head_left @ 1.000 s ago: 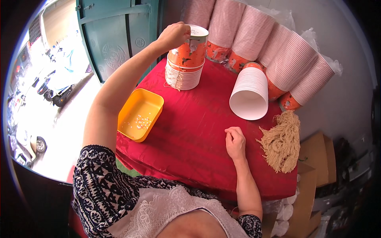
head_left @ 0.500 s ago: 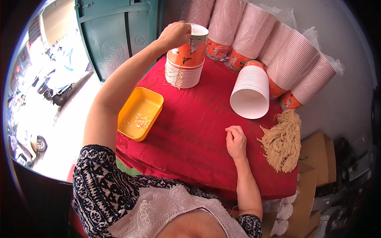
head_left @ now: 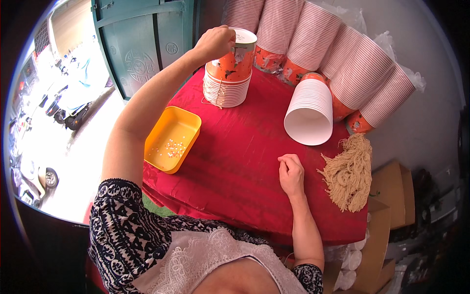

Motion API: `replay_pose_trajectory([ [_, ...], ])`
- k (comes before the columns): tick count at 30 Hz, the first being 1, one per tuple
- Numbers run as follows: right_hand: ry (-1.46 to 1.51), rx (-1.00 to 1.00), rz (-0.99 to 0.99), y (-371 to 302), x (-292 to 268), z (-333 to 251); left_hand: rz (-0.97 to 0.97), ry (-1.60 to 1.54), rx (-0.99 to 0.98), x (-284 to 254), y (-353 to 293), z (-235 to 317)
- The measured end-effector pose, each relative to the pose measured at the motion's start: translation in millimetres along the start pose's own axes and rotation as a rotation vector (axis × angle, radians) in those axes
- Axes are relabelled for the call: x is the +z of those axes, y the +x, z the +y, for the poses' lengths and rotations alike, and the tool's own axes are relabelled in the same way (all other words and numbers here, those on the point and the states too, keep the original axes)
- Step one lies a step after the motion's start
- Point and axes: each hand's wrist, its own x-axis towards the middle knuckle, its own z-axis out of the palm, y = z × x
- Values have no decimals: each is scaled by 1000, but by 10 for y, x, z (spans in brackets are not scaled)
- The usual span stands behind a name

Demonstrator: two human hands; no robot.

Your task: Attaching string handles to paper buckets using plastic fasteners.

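My left hand (head_left: 216, 44) reaches to the far side of the table, its fingers curled at the upper edge of an orange paper bucket (head_left: 230, 67). That bucket tops an upside-down nested stack whose white rims (head_left: 235, 94) show below. Thin tan strings (head_left: 214, 93) hang down the stack's side. My right hand (head_left: 292, 174) rests on the red tablecloth (head_left: 235, 161), loosely closed, with nothing visible in it. Beyond it a nested stack of white-rimmed buckets (head_left: 308, 115) lies on its side, mouth toward me. A bundle of tan strings (head_left: 347, 174) lies to its right.
At left a yellow tray (head_left: 182, 117) holds small pale and orange bits. Several tall plastic-wrapped bucket stacks (head_left: 313, 41) line the back by the grey wall. Cardboard boxes (head_left: 391, 193) stand right of the table. A green metal door (head_left: 142, 49) is at the far left.
The view has shifted very slightly. Both hands and the bucket stacks keep their places.
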Motion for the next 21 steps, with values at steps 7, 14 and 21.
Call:
replay_pose_trajectory([
  [7,3,-1,0,-5,-2,-9,10,-8,14,23,-32,-16],
  [14,10,6,-2,-4,-12,-32,60,17,41,96,-153,4],
  [21,27,7,14,-11,-4,-28,135,71,102,219,-272,27],
])
